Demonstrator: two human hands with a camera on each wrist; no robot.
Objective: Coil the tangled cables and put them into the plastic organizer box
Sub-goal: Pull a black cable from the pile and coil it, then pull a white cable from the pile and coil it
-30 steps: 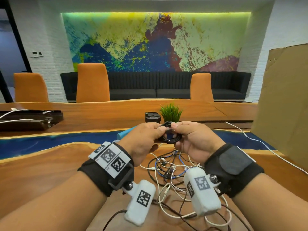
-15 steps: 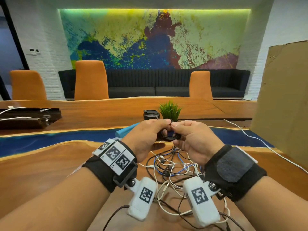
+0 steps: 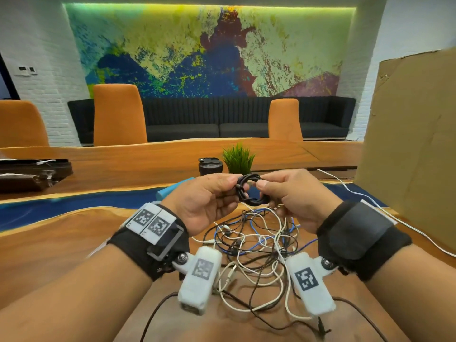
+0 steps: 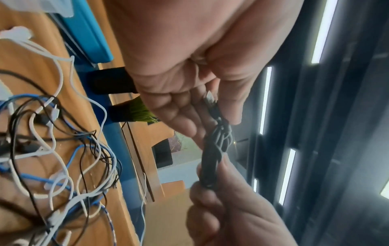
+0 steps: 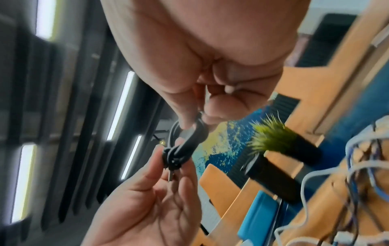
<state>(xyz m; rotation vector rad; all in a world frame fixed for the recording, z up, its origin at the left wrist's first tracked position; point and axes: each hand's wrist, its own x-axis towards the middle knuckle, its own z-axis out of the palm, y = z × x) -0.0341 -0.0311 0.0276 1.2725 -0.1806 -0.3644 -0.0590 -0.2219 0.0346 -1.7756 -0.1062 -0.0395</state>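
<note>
A small black cable coil (image 3: pixel 249 192) hangs in the air between my hands, with a turn wrapped round its left side. My left hand (image 3: pixel 233 187) pinches that wrapped side between thumb and fingers; the left wrist view shows the coil (image 4: pixel 219 146) with its metal plug end by the thumb. My right hand (image 3: pixel 263 191) pinches the coil's right side, as the right wrist view shows on the coil (image 5: pixel 185 146). Below lies a tangle of white, black and blue cables (image 3: pixel 256 245) on the wooden table. A blue box (image 3: pixel 170 190) peeks out behind my left hand, mostly hidden.
A black tumbler (image 3: pixel 210 166) and a small potted plant (image 3: pixel 238 159) stand just beyond my hands. A big cardboard sheet (image 3: pixel 407 144) rises on the right, with a white cable (image 3: pixel 365 197) running past it. A dark tray (image 3: pixel 32 174) sits at the far left.
My fingertips have drawn slightly apart, so the black coil shows as an open loop instead of being mostly covered. Both hands still hold it at about the same height.
</note>
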